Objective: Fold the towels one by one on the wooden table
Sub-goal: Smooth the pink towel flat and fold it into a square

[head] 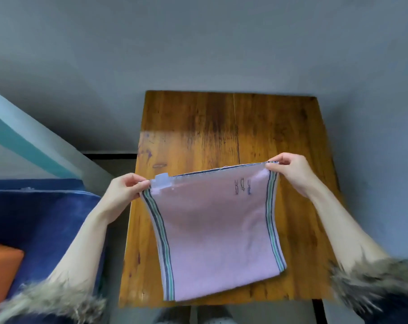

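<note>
A pink towel (217, 232) with blue and green stripes along both side edges hangs doubled over the wooden table (221, 127). Its lower fold rests near the table's front edge. My left hand (124, 187) pinches the top left corner, beside a white label. My right hand (289, 169) pinches the top right corner, a little higher and farther back. The top edge is stretched taut between them and lifted off the wood. Small dark embroidery shows near the upper right of the cloth.
A blue cushioned seat (41, 225) stands left of the table with an orange cushion (2, 270) on it. Grey wall lies behind the table. Fur-trimmed sleeves cover both forearms at the bottom corners. Bare wood shows on the far half of the table.
</note>
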Demonstrator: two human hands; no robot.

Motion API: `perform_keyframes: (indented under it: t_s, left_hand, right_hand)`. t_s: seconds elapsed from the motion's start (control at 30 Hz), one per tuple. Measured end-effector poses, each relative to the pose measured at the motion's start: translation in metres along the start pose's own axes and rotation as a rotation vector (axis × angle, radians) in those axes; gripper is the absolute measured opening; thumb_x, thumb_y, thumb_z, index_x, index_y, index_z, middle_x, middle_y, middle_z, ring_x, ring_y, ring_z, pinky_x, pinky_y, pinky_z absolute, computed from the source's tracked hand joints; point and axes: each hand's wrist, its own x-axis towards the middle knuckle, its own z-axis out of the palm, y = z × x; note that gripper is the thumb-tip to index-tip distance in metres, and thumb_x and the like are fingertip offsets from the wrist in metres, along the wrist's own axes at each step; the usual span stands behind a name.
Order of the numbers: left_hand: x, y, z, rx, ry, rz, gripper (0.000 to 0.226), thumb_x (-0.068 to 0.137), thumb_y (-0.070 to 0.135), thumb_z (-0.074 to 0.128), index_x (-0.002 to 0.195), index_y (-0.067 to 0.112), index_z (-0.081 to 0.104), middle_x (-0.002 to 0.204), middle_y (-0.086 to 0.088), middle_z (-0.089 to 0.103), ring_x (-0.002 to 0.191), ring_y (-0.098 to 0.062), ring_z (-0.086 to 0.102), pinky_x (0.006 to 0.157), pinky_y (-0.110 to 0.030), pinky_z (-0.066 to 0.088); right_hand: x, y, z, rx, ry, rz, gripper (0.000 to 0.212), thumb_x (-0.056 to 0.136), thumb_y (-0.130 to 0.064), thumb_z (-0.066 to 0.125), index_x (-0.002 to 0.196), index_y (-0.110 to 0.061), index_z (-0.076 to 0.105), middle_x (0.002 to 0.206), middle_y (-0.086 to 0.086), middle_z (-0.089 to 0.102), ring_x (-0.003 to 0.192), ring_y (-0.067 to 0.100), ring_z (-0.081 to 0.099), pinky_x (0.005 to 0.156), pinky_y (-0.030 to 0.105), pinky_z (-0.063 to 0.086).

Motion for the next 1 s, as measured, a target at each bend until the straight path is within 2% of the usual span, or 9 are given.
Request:
perform_keyframes:
  t_s: [0.13,0.27,0.43,0.5,0.6,0.77,0.87,0.93,1.0]
  left_hand:
    - [-0.017,0.04,-0.016,-0.045,-0.016,0.116,0.009,0.088,0.012,0.062,0.083,0.005,0.063,0.078,-0.01,0.063,0.072,-0.016,0.058,0.073,-0.032,0.049]
    - [-0.029,0.086,-0.028,-0.064,-0.025,0.293,0.012,0.091,0.013,0.058,0.079,0.011,0.061,0.067,0.004,0.062,0.065,-0.009,0.056,0.067,-0.025,0.048]
    - [-0.048,0.142,-0.047,-0.069,0.004,0.511,0.012,0.09,0.014,0.058,0.079,0.014,0.061,0.065,0.012,0.06,0.064,-0.001,0.053,0.06,-0.01,0.043]
    - [-0.054,0.158,-0.055,-0.071,0.043,0.571,0.014,0.09,0.011,0.058,0.077,0.016,0.06,0.063,0.014,0.059,0.062,0.001,0.051,0.059,-0.009,0.04]
    - [-0.063,0.177,-0.064,-0.067,0.11,0.639,0.014,0.09,0.009,0.059,0.077,0.014,0.06,0.061,0.015,0.06,0.06,0.002,0.05,0.061,-0.012,0.04]
    - [-0.079,0.201,-0.072,-0.108,0.168,0.705,0.008,0.088,0.012,0.062,0.08,0.015,0.063,0.073,0.0,0.062,0.069,-0.007,0.053,0.068,-0.021,0.04]
    - [-0.088,0.212,-0.076,-0.09,0.205,0.748,0.008,0.088,0.011,0.062,0.082,0.015,0.064,0.076,-0.002,0.061,0.068,-0.004,0.052,0.065,-0.012,0.041]
    - [-0.09,0.217,-0.078,-0.073,0.219,0.775,0.011,0.087,0.008,0.061,0.081,0.017,0.063,0.077,-0.001,0.061,0.063,0.001,0.053,0.063,-0.006,0.041]
    - [-0.09,0.218,-0.081,-0.042,0.209,0.784,0.014,0.087,0.005,0.061,0.085,0.018,0.064,0.081,-0.001,0.064,0.065,0.004,0.056,0.066,-0.006,0.042]
  right_hand:
    - [-0.044,-0.027,-0.034,0.016,-0.031,-0.037,0.003,0.084,-0.013,0.066,0.082,-0.011,0.066,0.087,0.008,0.065,0.087,0.019,0.059,0.077,0.03,0.048]
    - [-0.076,-0.054,-0.059,0.363,0.012,-0.065,0.009,0.083,-0.016,0.066,0.083,-0.008,0.064,0.08,0.007,0.063,0.08,0.018,0.059,0.068,0.025,0.048]
    - [-0.099,-0.086,-0.08,0.549,0.023,-0.196,0.065,0.036,-0.054,0.087,0.079,-0.009,0.068,0.073,0.003,0.07,0.068,0.01,0.065,0.058,0.02,0.052]
    - [-0.106,-0.1,-0.087,0.519,0.033,-0.255,0.054,0.047,-0.047,0.085,0.08,-0.007,0.068,0.073,0.004,0.071,0.07,0.013,0.066,0.061,0.021,0.053]
    - [-0.116,-0.125,-0.093,0.49,0.084,-0.32,0.003,0.081,-0.008,0.065,0.082,-0.006,0.067,0.07,-0.001,0.07,0.071,0.013,0.064,0.064,0.018,0.054]
    - [-0.119,-0.152,-0.102,0.464,0.235,-0.447,0.017,0.086,0.0,0.059,0.081,-0.013,0.069,0.074,-0.006,0.072,0.073,0.008,0.066,0.063,0.015,0.052]
    - [-0.125,-0.165,-0.101,0.601,0.225,-0.477,0.005,0.075,-0.011,0.07,0.076,-0.015,0.072,0.073,-0.004,0.072,0.071,0.008,0.067,0.061,0.015,0.052]
    - [-0.125,-0.167,-0.102,0.617,0.221,-0.514,0.015,0.06,-0.025,0.076,0.073,-0.019,0.075,0.075,-0.005,0.072,0.074,0.008,0.067,0.063,0.015,0.052]
    - [-0.123,-0.167,-0.102,0.491,0.253,-0.526,0.016,0.074,-0.015,0.072,0.088,-0.022,0.074,0.086,-0.006,0.072,0.085,0.009,0.064,0.073,0.014,0.051]
